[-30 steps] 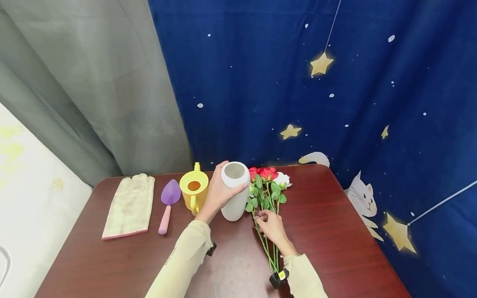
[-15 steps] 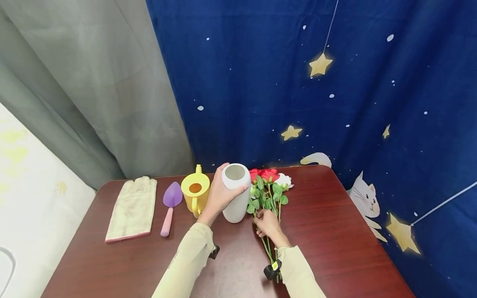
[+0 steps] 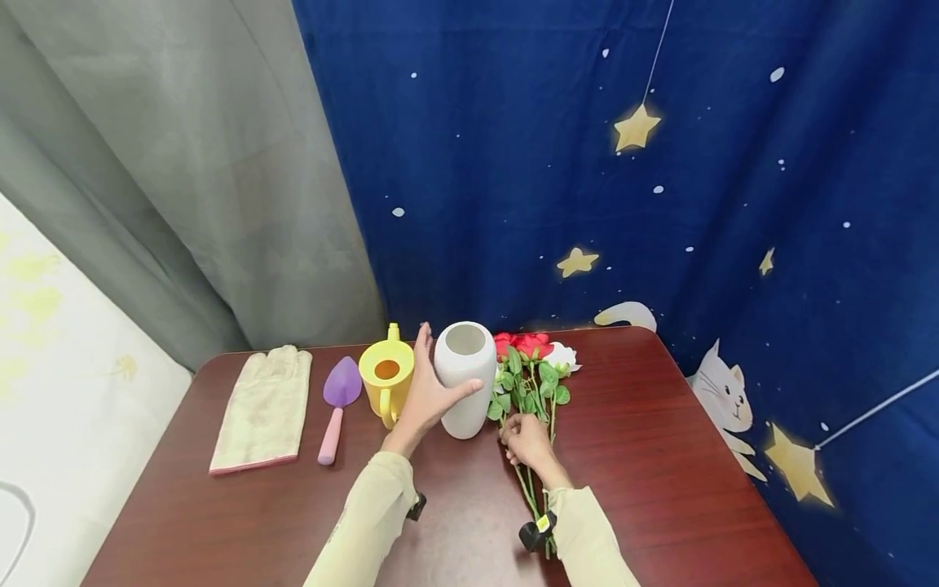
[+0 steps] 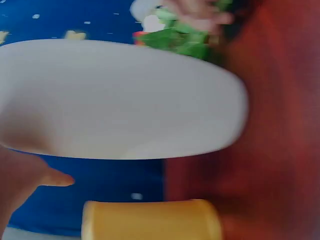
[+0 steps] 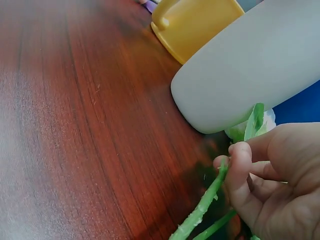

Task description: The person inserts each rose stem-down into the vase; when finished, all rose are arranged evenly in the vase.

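Flowers (image 3: 522,393) lie along the table (image 3: 469,538) beneath the right hand (image 3: 530,440), their heads beyond its fingertips. Upright between the two hands stands the white vase (image 3: 456,371); the left hand (image 3: 425,399) is spread beside it, fingers straight and thumb across the front, though whether it touches I cannot tell. Slimmest of all is one green stem (image 5: 204,206), pinched in the right hand's fingertips. To work it well, I'd keep that pinch light but firm, ease it sideways so leaves don't snag, and steady the vase with the left palm.
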### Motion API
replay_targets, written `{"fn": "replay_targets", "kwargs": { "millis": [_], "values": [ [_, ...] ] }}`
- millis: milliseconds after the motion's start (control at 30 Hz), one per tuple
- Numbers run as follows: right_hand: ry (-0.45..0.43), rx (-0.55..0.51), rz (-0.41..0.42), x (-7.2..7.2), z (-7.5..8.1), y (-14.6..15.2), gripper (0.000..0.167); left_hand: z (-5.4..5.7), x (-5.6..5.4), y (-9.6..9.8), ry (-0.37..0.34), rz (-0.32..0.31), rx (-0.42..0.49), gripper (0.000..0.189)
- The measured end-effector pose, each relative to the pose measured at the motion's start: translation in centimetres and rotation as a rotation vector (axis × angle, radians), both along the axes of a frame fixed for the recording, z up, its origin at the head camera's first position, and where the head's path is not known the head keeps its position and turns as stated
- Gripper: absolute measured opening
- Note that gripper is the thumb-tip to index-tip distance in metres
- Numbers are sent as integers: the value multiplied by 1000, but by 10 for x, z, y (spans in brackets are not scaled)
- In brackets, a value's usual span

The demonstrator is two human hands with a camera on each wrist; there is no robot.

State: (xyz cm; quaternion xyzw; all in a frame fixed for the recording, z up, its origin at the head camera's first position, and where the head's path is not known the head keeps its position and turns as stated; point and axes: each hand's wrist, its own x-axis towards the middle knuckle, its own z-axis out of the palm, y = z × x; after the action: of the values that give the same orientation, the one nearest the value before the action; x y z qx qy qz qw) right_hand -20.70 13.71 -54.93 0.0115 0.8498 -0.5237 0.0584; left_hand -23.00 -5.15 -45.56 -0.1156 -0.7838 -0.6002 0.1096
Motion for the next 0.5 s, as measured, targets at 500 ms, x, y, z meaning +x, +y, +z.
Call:
{"fn": "replay_targets", "kwargs": {
  "millis": [500],
  "values": [
    [51,-165,30,7,11,9,11,-12,15,6,37,-54,101,98]
  ]
}}
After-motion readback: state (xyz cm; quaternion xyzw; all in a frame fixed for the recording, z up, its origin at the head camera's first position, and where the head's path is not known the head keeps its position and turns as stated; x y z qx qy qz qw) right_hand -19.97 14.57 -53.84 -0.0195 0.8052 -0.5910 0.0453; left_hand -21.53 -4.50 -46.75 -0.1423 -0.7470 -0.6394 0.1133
